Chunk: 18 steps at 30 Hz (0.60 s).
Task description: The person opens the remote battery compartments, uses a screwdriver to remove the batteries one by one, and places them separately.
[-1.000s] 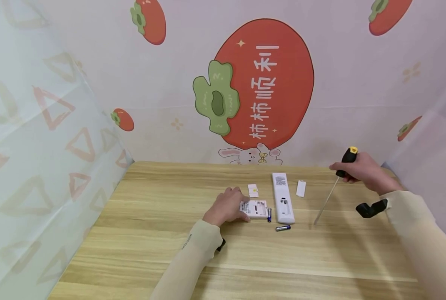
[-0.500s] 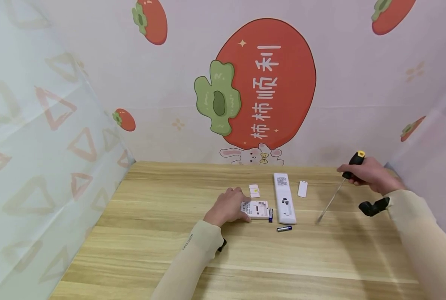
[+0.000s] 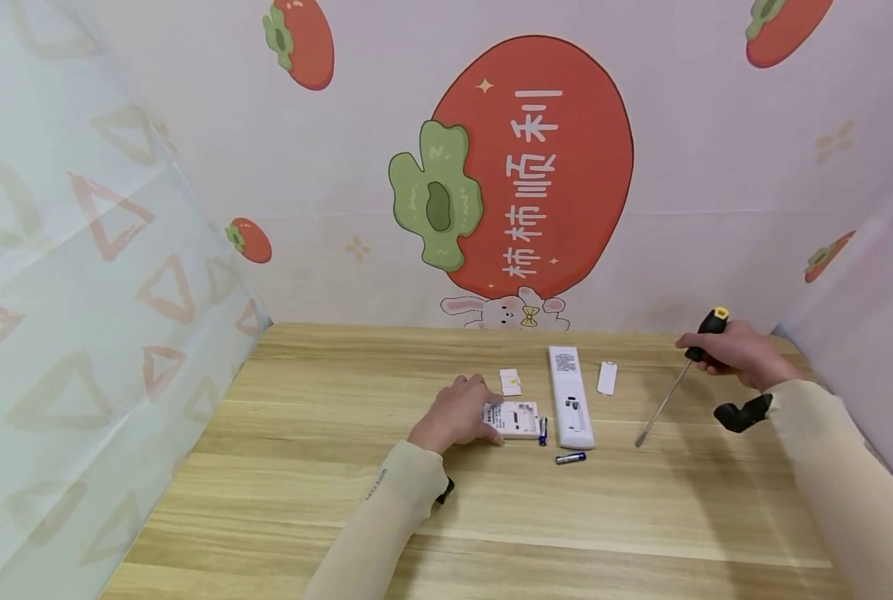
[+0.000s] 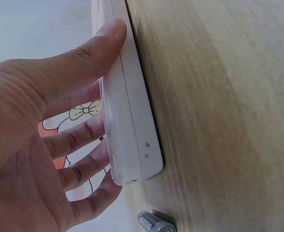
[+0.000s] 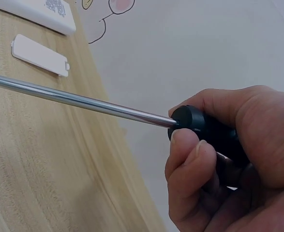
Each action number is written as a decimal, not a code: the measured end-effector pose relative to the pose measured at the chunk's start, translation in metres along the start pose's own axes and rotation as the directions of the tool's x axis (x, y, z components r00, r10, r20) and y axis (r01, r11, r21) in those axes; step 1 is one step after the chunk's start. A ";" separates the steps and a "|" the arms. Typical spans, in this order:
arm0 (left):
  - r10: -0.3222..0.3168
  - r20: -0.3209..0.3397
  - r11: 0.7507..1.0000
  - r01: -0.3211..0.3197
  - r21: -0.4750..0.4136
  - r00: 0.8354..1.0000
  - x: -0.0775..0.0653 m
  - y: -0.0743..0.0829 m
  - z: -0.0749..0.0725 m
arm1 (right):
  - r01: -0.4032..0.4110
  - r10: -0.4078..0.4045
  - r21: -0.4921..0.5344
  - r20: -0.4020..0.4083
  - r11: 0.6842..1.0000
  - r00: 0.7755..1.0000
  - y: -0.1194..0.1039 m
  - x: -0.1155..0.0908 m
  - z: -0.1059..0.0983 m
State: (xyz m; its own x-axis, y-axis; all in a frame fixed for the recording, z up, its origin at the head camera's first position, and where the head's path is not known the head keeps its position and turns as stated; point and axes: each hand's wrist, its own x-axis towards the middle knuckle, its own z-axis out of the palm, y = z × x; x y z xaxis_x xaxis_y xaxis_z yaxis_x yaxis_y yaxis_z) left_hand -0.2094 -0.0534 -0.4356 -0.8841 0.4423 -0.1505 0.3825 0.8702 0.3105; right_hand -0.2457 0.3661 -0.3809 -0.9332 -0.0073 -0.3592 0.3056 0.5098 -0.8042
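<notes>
In the head view my left hand (image 3: 457, 414) holds a small white device (image 3: 523, 420) lying on the table, its printed back and an uncovered battery compartment facing up. The left wrist view shows the thumb along one side of the white device (image 4: 132, 116) and the fingers at the other. Off to the right, my right hand (image 3: 746, 353) grips a screwdriver (image 3: 667, 402) by its black and yellow handle. The long metal shaft slants down leftward, its tip low over or at the table; contact is unclear. Fingers wrap the handle (image 5: 212, 135) in the right wrist view.
A long white remote control (image 3: 569, 392) lies back-up with its battery compartment uncovered. Its right side neighbours a white battery cover (image 3: 607, 378); another small cover (image 3: 509, 382) lies behind the device. One battery (image 3: 543, 431) is beside the device, another battery (image 3: 570, 457) before the remote.
My right hand and the screwdriver have shifted slightly right, and the handle has come down a little. The left hand stays on the white device.
</notes>
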 end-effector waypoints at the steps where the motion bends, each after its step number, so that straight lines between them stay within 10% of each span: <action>1: 0.001 0.000 1.000 -0.001 -0.001 1.000 0.000 0.000 0.000 | -0.002 0.002 0.000 0.004 1.000 1.000 0.001 0.001 0.000; 18: -0.005 0.002 1.000 0.005 0.008 1.000 0.001 -0.001 0.002 | -0.055 0.056 -0.021 0.024 0.998 0.998 0.015 0.020 0.008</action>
State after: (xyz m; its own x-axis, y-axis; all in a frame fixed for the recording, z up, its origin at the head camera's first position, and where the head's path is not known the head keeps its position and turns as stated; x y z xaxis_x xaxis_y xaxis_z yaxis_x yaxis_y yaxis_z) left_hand -0.2102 -0.0532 -0.4380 -0.8854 0.4385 -0.1541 0.3804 0.8742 0.3018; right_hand -0.2583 0.3667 -0.4037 -0.9099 0.0001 -0.4147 0.3523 0.5278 -0.7729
